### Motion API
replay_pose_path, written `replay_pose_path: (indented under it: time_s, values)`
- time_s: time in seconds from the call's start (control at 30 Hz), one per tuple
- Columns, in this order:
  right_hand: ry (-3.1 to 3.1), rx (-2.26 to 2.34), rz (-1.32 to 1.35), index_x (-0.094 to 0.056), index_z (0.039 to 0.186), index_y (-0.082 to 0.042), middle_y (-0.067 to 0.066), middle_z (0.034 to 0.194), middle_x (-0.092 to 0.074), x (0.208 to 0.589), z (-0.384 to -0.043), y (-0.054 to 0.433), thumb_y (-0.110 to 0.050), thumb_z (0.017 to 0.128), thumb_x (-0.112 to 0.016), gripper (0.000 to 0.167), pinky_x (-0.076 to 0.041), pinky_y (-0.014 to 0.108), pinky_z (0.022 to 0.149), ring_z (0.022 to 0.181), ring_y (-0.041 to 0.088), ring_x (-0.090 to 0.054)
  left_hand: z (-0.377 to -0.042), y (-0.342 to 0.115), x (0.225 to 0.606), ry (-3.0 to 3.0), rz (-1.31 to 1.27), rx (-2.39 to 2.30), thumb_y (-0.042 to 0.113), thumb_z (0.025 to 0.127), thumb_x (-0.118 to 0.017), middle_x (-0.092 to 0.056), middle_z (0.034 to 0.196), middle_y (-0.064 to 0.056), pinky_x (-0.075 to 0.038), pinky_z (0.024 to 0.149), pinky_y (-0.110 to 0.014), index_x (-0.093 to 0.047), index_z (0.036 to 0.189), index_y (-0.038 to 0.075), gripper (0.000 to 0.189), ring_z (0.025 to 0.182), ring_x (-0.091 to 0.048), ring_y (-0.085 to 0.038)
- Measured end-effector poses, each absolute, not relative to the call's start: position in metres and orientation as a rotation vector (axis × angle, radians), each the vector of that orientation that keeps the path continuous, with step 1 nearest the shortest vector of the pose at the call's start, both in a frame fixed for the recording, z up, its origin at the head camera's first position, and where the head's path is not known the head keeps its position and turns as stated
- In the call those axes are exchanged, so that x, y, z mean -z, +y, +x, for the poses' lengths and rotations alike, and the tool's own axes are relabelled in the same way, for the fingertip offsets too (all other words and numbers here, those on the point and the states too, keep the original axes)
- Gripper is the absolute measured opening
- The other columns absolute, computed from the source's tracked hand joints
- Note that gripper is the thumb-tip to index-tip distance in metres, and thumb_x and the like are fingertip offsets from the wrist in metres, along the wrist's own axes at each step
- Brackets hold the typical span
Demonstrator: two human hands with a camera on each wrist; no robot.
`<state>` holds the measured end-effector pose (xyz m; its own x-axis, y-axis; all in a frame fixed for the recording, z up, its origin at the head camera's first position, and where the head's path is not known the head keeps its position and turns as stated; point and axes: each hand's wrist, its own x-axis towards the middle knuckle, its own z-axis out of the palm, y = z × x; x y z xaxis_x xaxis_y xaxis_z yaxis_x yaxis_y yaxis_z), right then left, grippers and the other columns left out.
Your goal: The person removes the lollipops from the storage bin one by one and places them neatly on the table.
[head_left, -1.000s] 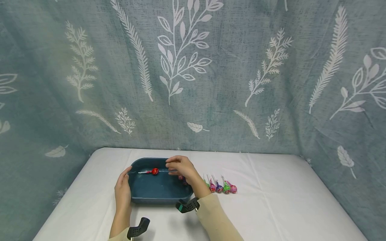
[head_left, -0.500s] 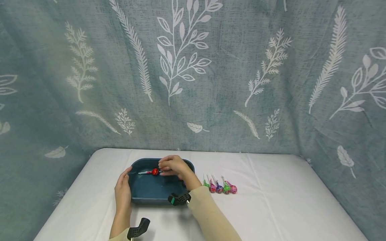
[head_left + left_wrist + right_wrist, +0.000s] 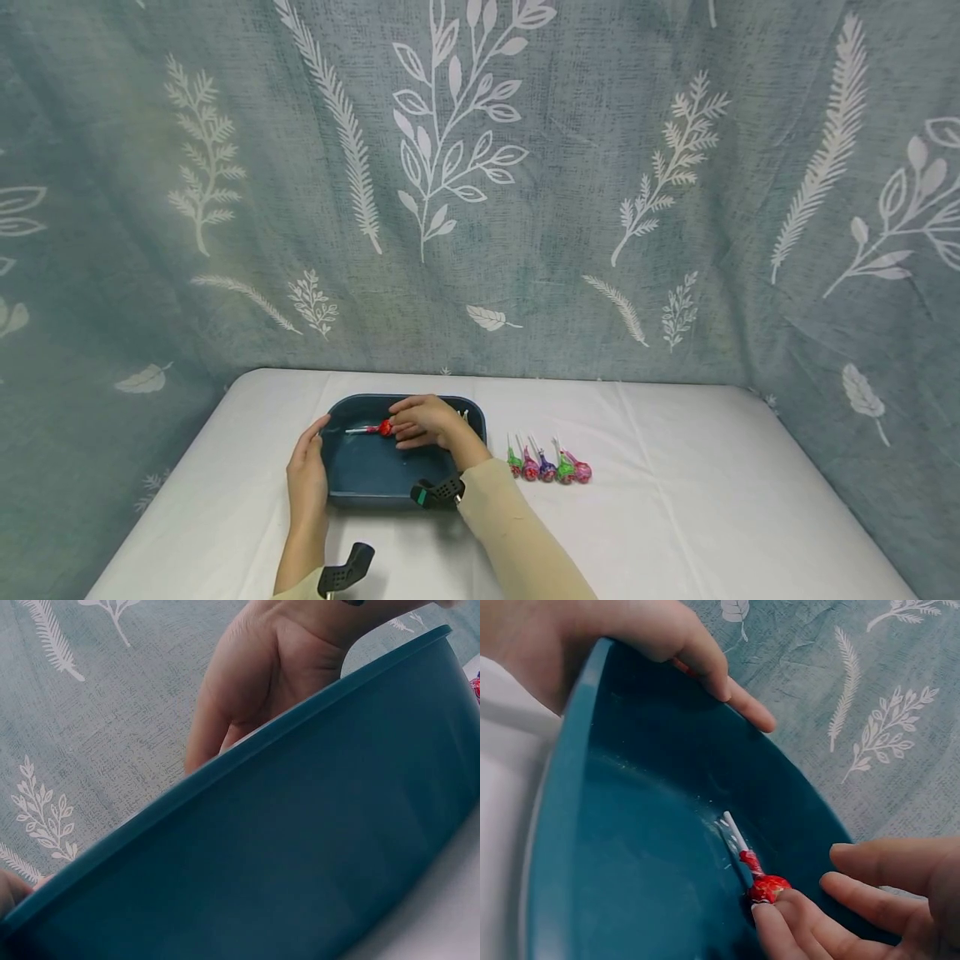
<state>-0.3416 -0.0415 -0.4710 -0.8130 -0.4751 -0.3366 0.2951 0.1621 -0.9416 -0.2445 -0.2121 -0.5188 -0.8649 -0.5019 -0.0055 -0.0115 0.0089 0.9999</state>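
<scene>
The left hand rests along the left side of a dark teal plastic bin. Its fingers lie fairly straight against the wall and rim. Inside the bin, near its far wall, lies a red-wrapped lollipop with a white stick. The right hand reaches in from the right; in the right wrist view its thumb and a fingertip pinch the candy end, while the other fingers stay extended. White sticks show at the bin's right, with whatever else lies there hidden by the right hand.
Several lollipops in green, pink and purple wrappers lie in a row on the white-covered table, right of the bin. A blue-green curtain with white leaf patterns hangs behind the table.
The right hand has moved left within the bin, from its right part to the red lollipop. White sticks at the right have come into view. The left hand has stayed in place.
</scene>
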Motion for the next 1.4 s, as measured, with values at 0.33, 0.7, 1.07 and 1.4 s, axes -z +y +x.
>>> replay_pose_path:
  time_s: [0.33,0.7,1.07,1.4]
  values:
    - [1.773,1.71,-0.079,-0.06,0.129,-0.003,0.023,0.104,-0.067,0.483,-0.344,-0.045,-0.004,0.091,-0.062,0.038,-0.056,0.043,0.08,0.083,0.027,-0.067,-0.245,-0.211,0.521,-1.941,0.523,1.919,0.026,0.106,-0.028,-0.033,0.154,-0.01,-0.012,0.115,-0.053,-0.048,0.142,0.013,0.043,0.144,-0.019,-0.029]
    - [1.829,1.663,-0.062,-0.063,0.121,0.0,0.02,0.094,-0.069,0.484,-0.34,-0.046,-0.006,0.091,-0.063,0.03,-0.057,0.044,0.076,0.074,0.024,-0.066,-0.246,-0.211,0.521,-1.933,0.538,1.92,0.025,0.106,-0.028,-0.033,0.153,-0.01,-0.013,0.115,-0.052,-0.049,0.141,0.013,0.042,0.144,-0.019,-0.028]
    - [2.063,1.614,-0.084,-0.067,0.099,0.0,0.014,0.075,-0.067,0.491,-0.335,-0.054,-0.005,0.086,-0.07,0.014,-0.059,0.037,0.061,0.053,0.013,-0.057,-0.245,-0.212,0.52,-1.925,0.528,1.921,0.023,0.106,-0.029,-0.034,0.153,-0.01,-0.013,0.115,-0.051,-0.049,0.141,0.012,0.042,0.144,-0.02,-0.028]
    - [2.206,1.548,-0.047,-0.069,0.086,-0.001,0.01,0.07,-0.067,0.493,-0.331,-0.06,-0.003,0.083,-0.072,0.005,-0.058,0.033,0.06,0.051,0.01,-0.056,-0.245,-0.213,0.52,-1.927,0.54,1.916,0.024,0.106,-0.029,-0.034,0.153,-0.01,-0.013,0.115,-0.051,-0.049,0.142,0.012,0.042,0.144,-0.02,-0.029]
